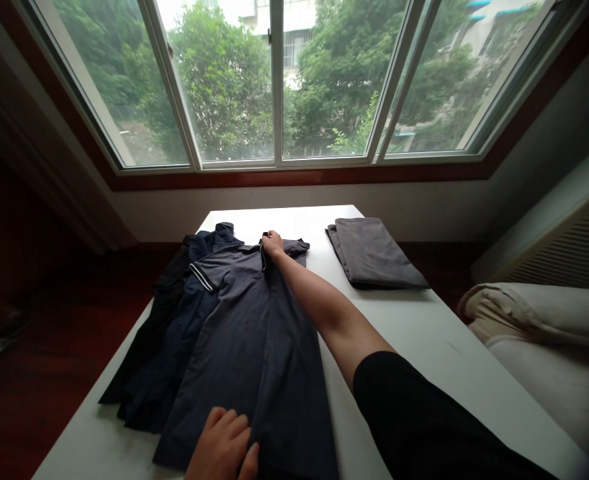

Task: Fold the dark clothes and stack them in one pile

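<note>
A dark grey short-sleeved polo shirt (234, 333) lies spread lengthwise on the white table, its collar toward the window. At the collar, my right hand (273, 244) is closed, gripping the dark collar cloth. My left hand (221, 443) is at the near end of the shirt, fingers curled on the cloth near the hem; its lower part is cut off by the frame edge. A long crease runs between the two hands. The visible sleeve (203, 275) has a black cuff with white stripes. Beneath the shirt's left side, a navy garment (161, 380) and a black garment (133, 363) overlap.
On the table's far right lies a folded dark grey cloth (377, 253). The white table (454, 347) narrows toward the window (279, 87). Beige rolled bedding or cushions (549, 320) stand beyond its right edge. Dark red flooring (39, 400) shows at left.
</note>
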A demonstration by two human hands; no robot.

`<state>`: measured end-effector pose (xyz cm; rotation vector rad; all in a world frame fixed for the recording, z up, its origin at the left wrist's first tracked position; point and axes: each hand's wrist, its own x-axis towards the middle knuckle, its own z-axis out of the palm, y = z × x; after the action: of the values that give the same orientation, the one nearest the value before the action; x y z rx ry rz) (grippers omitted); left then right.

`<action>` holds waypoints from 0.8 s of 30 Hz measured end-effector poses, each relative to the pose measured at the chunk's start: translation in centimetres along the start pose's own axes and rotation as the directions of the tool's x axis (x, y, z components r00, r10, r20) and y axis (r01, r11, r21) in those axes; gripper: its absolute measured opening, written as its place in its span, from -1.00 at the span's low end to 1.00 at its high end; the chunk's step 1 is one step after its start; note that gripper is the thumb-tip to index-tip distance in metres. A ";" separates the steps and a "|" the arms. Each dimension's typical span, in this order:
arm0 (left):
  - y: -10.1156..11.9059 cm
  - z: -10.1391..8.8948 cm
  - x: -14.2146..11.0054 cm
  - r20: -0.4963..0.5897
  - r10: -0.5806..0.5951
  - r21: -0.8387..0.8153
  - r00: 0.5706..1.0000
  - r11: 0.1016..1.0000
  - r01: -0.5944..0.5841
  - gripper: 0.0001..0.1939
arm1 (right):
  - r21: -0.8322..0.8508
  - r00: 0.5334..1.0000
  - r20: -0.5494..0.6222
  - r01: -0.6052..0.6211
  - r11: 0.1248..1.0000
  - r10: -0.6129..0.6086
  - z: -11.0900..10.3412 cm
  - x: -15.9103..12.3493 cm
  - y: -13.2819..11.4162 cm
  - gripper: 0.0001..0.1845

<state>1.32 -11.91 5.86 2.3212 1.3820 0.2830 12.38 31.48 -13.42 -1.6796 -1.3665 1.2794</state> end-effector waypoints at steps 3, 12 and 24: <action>-0.3 -0.1 -0.8 -0.049 0.004 0.079 0.999 0.997 0.000 -0.69 | -0.008 0.998 0.032 0.054 0.998 -0.054 2.2 -0.2 -0.9 -0.93; -1.4 -1.2 -2.2 -0.193 -0.038 0.280 0.980 0.956 0.092 -0.71 | -0.037 0.947 0.265 0.200 0.979 -0.184 3.1 -2.7 2.1 -0.80; 3.1 1.9 4.5 -0.198 0.243 0.014 0.950 0.969 -0.245 -0.74 | -0.615 0.995 -0.086 -0.089 0.784 0.045 -10.5 -0.1 6.4 -0.57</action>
<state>6.62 -9.72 5.40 2.5129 1.1722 0.6097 24.51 30.81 -15.53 -2.1941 -1.8307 0.8280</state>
